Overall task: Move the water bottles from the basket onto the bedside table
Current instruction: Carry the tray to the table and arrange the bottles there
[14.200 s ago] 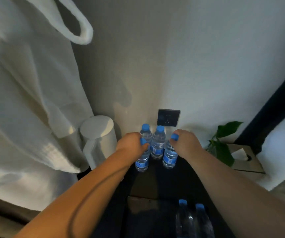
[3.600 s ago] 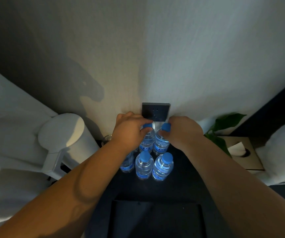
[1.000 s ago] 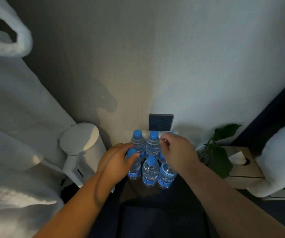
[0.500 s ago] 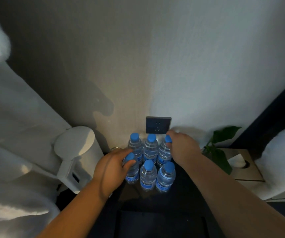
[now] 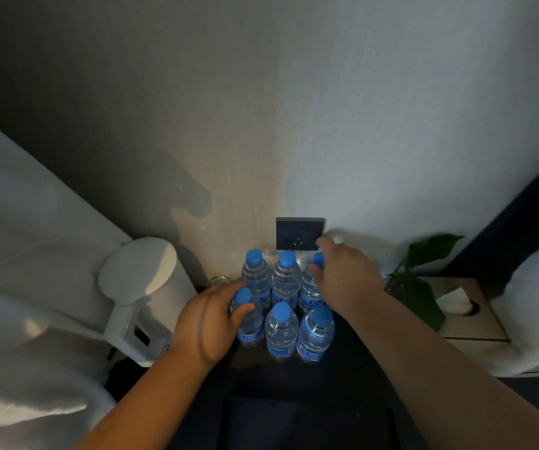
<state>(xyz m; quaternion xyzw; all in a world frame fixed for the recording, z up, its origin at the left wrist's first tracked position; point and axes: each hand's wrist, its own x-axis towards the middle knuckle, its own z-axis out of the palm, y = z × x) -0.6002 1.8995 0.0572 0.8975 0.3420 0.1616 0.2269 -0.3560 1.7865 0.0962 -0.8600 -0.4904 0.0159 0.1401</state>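
From the head camera we look down on a dark bedside table (image 5: 352,362) set against a pale wall (image 5: 326,108). Six water bottles (image 5: 281,329) with blue caps stand upright on it in two rows of three, just below the middle of the frame, packed close and touching one another. We see no basket here.

Our left hand (image 5: 208,323) is curled around the front-left bottle (image 5: 249,323), thumb and fingers closed on its neck just under the cap. Our right hand (image 5: 347,280) reaches to the back-right bottle (image 5: 310,287), fingers bent around its cap and shoulder, so both hands have hold of a bottle.

Right behind the back row, a dark wall socket (image 5: 300,233) sits on the wall. At left of the bottles stands a white kettle (image 5: 144,293), and further left white fabric (image 5: 27,254) fills the edge of the frame. At right we see a leafy plant (image 5: 424,274), then a tissue box (image 5: 466,310) beside it.
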